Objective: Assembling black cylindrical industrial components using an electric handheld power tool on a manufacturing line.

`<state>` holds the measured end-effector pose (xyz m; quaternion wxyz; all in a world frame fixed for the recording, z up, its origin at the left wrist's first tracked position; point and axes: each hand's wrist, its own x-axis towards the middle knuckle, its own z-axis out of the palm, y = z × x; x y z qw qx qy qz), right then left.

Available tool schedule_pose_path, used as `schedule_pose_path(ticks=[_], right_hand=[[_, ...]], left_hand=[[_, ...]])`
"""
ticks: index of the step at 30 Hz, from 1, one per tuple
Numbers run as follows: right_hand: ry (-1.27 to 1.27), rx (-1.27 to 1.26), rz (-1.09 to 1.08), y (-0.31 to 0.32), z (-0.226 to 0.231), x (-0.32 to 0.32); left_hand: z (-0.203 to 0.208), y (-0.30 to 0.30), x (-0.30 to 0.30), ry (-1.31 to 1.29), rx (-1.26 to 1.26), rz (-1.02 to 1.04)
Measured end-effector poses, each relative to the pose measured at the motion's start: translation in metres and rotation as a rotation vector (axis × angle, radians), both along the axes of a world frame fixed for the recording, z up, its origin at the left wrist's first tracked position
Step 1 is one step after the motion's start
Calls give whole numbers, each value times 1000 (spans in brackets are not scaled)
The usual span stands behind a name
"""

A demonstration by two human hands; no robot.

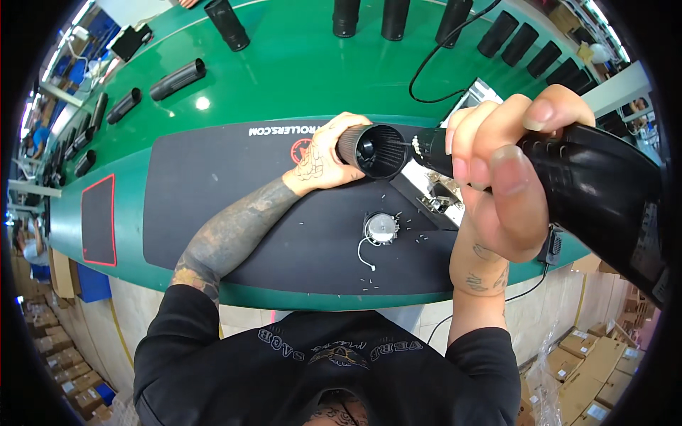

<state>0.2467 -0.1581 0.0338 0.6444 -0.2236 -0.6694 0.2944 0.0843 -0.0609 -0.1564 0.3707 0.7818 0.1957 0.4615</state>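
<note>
My left hand [325, 153] is wrapped round a ribbed black cylindrical housing [387, 165], whose open end faces right. Inside the housing a dark round hub shows. In my right hand [497, 167], raised close to the camera, is a large black power screwdriver [600, 188]. Its thin tip points left at the housing's mouth; whether it touches anything inside I cannot tell. Small pale bits like screws cling to the tool's nose. Below the housing, a round silver motor [382, 227] with a white wire and plug lies on the dark mat [227, 163].
Beneath the tool stands a silver metal device [437, 192], partly hidden by my right hand. Small pale screws lie scattered about the mat. Several black cylinders [227, 25] stand or lie along the green bench [284, 78]. A black cord [419, 71] loops at the upper right.
</note>
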Motion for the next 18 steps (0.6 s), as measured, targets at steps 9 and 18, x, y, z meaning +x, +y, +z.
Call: schedule_pose_path(ticks=[9,18], right_hand=[[-6,-127,-108,2,8,-18],[162,53,-34,-12,10,0]], left_hand=[[12,-3,-3,87,49,-9],[-1,4,2,-83,-55,74]])
